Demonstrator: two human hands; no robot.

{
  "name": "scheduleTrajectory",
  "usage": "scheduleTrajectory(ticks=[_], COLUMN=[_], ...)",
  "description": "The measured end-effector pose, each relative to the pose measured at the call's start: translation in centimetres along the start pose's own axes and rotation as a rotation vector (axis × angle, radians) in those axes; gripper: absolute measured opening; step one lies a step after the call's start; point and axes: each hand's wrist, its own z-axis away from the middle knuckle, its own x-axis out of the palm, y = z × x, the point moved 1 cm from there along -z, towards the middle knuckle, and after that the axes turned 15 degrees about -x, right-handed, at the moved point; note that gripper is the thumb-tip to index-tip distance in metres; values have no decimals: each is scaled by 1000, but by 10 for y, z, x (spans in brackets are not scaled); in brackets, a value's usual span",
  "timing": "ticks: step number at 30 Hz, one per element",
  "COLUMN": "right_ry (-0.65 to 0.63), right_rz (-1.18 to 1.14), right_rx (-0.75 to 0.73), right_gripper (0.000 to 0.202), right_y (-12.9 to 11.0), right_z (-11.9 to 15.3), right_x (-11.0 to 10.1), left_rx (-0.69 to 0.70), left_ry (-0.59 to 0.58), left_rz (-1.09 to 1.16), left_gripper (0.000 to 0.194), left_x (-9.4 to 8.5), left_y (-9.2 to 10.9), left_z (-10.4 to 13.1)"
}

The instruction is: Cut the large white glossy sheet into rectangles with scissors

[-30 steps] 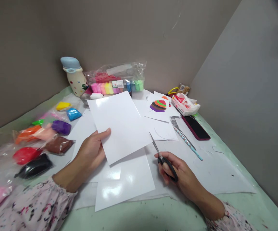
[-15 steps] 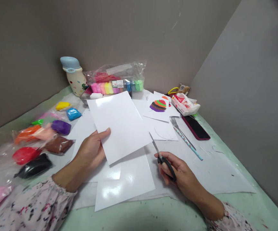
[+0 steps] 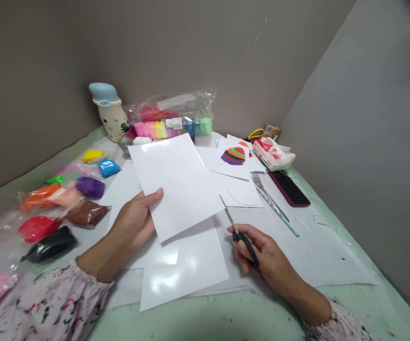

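A blank sheet of white paper is raised above the table, tilted towards me. My left hand grips its lower left edge, thumb on top and the other fingers hidden behind. Black-handled scissors are in my right hand, fingers in and around the handles. Their blades point up and left, slightly parted, close to the sheet's lower right corner. Under the raised sheet lies another glossy white sheet. A paper with a striped, coloured dome shape lies farther back.
Bagged coloured clay lies along the left. At the back stand a bottle and a clear bag of clay. To the right are a fork, a patterned blue stick, a phone and a tissue pack.
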Motion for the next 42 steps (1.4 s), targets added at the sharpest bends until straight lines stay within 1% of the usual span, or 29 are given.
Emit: scheduleTrajectory(ticks=[5,12,19,29,38,42], right_ry=[5,12,5,15,17,14], right_rz=[-7,-19,-46,-63,-47,-40], right_rx=[-4,-30,-39,-48,-33,-16], right_gripper=[41,42,40,41,41,42], right_y=[-1,0,3,3,2,2], right_z=[0,1,3,4,4,4], right_x=[1,1,-1,1,1,1], left_rx=[-28,-41,-40,-32,-20,-36], left_ry=[-21,-3,-30,-18,-26,-33], left_rz=[-15,-24,-21,-18,-26,-25], left_gripper=[34,28,33,33,37,36], left_x=[0,0,1,2,3,3], left_y=[-1,-1,-2,-2,-2,-1], left_z=[1,4,2,3,3,5])
